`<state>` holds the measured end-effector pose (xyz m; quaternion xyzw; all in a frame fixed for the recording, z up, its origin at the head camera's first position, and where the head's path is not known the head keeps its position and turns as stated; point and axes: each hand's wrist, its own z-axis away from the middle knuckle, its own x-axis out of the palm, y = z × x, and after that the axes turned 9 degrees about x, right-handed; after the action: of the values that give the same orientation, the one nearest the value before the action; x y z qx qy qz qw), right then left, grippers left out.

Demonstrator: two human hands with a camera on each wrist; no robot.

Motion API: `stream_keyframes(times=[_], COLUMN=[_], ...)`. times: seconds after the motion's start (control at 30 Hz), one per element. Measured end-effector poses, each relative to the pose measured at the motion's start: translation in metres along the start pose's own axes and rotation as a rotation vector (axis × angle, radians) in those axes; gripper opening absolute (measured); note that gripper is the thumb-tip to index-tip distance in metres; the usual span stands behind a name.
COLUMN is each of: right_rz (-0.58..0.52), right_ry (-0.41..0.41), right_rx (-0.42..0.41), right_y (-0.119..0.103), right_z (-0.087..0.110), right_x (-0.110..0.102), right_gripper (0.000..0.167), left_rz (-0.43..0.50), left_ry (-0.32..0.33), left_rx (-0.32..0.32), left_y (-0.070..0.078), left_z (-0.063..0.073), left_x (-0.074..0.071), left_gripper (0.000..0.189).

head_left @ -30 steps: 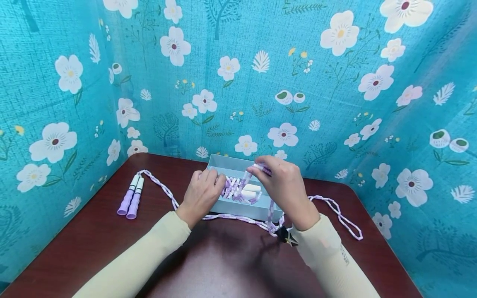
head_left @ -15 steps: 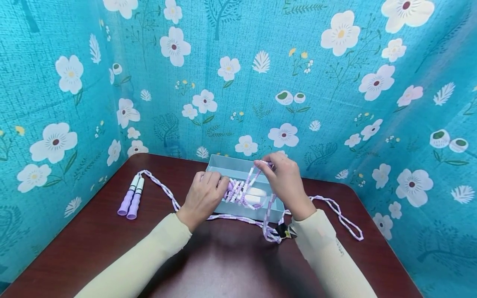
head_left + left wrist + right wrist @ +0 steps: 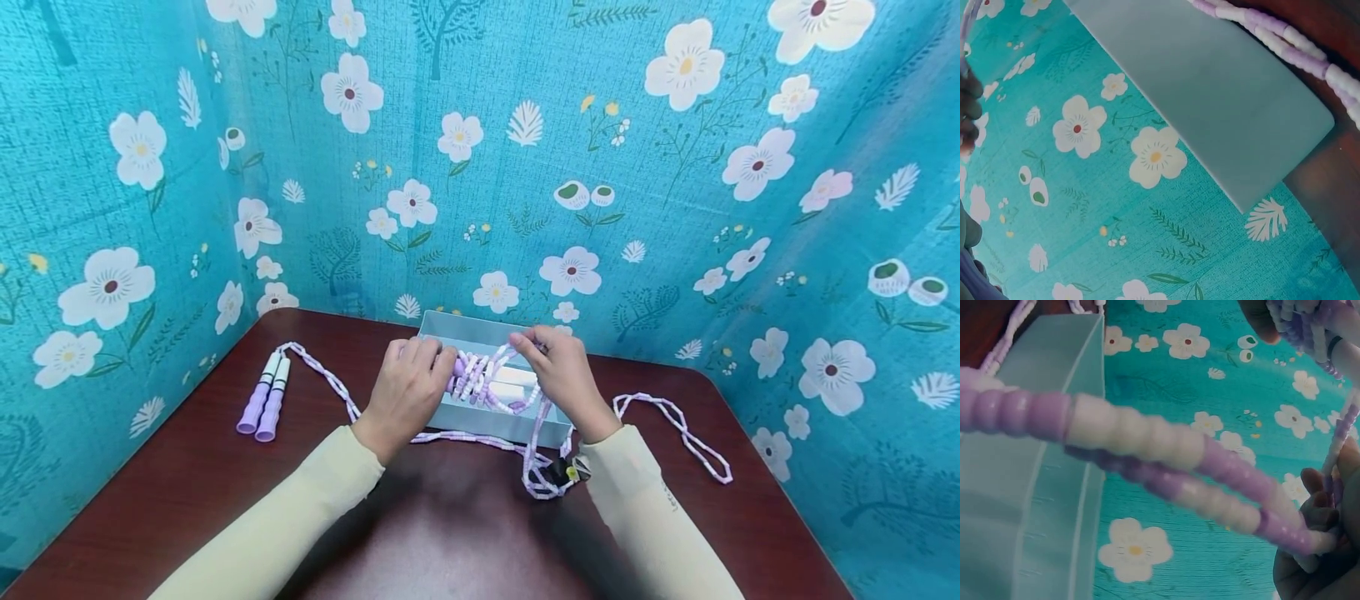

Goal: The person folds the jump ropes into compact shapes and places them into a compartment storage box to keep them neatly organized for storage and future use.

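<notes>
My left hand [image 3: 408, 387] grips a beaded jump rope [image 3: 471, 377] by the purple ends of its handles, above the open box. White-and-purple beaded cord is wound several times around the handles, whose white ends [image 3: 510, 385] point right. My right hand [image 3: 566, 375] pinches a doubled stretch of the same cord just right of the coil. In the right wrist view the doubled cord [image 3: 1141, 437] runs into the curled fingers of the right hand [image 3: 1319, 550]. From that hand a slack length hangs down in front of the box to the table.
A pale blue box [image 3: 468, 417] stands at the back of the dark table [image 3: 450, 533]. Two purple-and-white handles [image 3: 262, 400] of another jump rope lie at left. Its cord passes before the box. A cord loop [image 3: 682, 429] lies at right. A flowered curtain [image 3: 495, 208] hangs behind.
My right hand rose slightly, then came lower and a little left with the cord. The hanging length shifted left. My left hand has barely moved.
</notes>
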<state>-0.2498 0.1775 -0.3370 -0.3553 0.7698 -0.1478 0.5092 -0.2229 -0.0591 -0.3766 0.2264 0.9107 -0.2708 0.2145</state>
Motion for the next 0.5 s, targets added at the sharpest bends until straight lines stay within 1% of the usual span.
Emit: stream_keyframes(times=[0.13, 0.17, 0.27, 0.33, 0.4, 0.43, 0.5], right_rz=[-0.105, -0.129, -0.196, -0.251, -0.301, -0.332, -0.376], right_ry=[-0.045, -0.059, -0.108, -0.159, -0.205, -0.226, -0.251], right_rx=[0.003, 0.005, 0.016, 0.042, 0.067, 0.086, 0.082], right_y=[0.008, 0.009, 0.010, 0.011, 0.010, 0.010, 0.009], right_z=[0.004, 0.006, 0.011, 0.015, 0.019, 0.021, 0.024], right_x=[0.013, 0.017, 0.028, 0.035, 0.042, 0.045, 0.050], right_gripper=[0.036, 0.033, 0.017, 0.014, 0.015, 0.019, 0.025], left_rz=[-0.007, -0.005, -0.004, -0.004, -0.007, -0.009, -0.014], left_ry=[-0.008, -0.008, -0.007, -0.007, -0.005, -0.001, 0.002], left_rx=[-0.023, -0.033, -0.067, -0.082, -0.094, -0.098, -0.104], left_y=[-0.002, -0.003, -0.004, -0.005, -0.006, -0.007, -0.009], left_z=[-0.002, -0.002, -0.004, -0.004, -0.005, -0.005, -0.006], left_x=[0.000, 0.000, 0.000, 0.000, 0.000, 0.000, 0.000], left_gripper=[0.021, 0.022, 0.027, 0.029, 0.029, 0.028, 0.024])
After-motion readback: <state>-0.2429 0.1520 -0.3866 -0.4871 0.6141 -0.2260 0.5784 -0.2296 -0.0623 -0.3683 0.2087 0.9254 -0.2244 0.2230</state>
